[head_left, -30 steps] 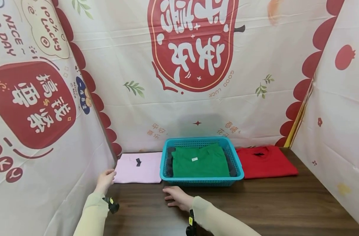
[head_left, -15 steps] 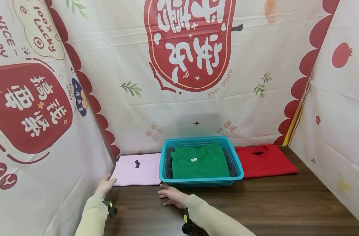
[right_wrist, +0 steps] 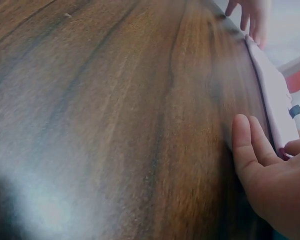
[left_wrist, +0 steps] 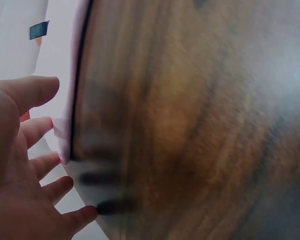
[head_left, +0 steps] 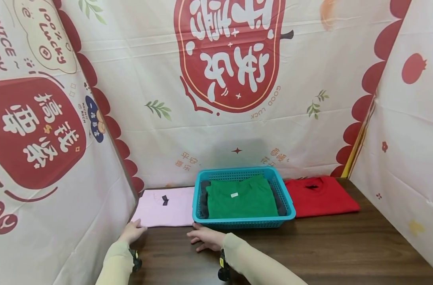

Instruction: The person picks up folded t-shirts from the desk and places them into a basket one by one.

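A folded pink shirt [head_left: 177, 208] with a black tag lies on the table, left of the turquoise basket [head_left: 198, 219]. At its front left corner is my left hand [head_left: 131, 231], fingers spread and loosely straight along the corner; the left wrist view shows the thumb [left_wrist: 40, 92] over the shirt's edge. My right hand [head_left: 207, 238] is at the front right corner, beside the basket. In the right wrist view its thumb is close to the shirt's corner and its fingers [right_wrist: 242, 137] stretch out over the table. A folded green shirt [head_left: 245, 202] lies in the basket on dark grey cloth [head_left: 204, 202].
A folded red shirt [head_left: 320, 200] lies right of the basket. The brown wooden table [head_left: 327, 249] runs toward me. Printed fabric walls stand at the back [head_left: 138, 79], left [head_left: 77, 190] and right [head_left: 409, 130].
My left hand has come down and nearer, to the front left corner of the pink shirt. The right hand has shifted left to the other corner. The shirt sits slightly nearer me.
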Motion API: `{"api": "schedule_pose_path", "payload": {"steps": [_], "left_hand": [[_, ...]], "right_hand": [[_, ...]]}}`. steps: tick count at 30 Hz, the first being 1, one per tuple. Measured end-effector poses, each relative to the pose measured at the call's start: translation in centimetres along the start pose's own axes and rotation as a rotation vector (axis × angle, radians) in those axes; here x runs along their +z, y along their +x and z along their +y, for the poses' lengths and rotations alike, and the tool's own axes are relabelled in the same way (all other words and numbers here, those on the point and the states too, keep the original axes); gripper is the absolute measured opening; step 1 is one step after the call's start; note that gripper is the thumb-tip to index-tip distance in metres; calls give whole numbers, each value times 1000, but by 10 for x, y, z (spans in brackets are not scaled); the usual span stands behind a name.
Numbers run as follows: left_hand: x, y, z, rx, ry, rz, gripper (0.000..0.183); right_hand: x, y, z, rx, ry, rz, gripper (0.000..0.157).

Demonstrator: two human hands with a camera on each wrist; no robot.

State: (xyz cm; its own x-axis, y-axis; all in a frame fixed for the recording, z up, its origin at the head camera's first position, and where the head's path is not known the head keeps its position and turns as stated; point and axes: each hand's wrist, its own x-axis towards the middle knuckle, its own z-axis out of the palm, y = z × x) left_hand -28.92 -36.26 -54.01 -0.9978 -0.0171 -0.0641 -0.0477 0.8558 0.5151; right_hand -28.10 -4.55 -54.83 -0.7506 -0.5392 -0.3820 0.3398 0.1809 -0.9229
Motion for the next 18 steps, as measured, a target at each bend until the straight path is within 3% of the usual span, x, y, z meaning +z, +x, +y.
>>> {"api": "schedule_pose_path", "payload": {"steps": [10,18], "left_hand": [[5,-2,-1,-20,96,15,63],[3,-11,1,-143,73,-17,64]], "right_hand": [[4,5,1,-19,36,43,80],[3,8,4,-34,74,60,71]]}}
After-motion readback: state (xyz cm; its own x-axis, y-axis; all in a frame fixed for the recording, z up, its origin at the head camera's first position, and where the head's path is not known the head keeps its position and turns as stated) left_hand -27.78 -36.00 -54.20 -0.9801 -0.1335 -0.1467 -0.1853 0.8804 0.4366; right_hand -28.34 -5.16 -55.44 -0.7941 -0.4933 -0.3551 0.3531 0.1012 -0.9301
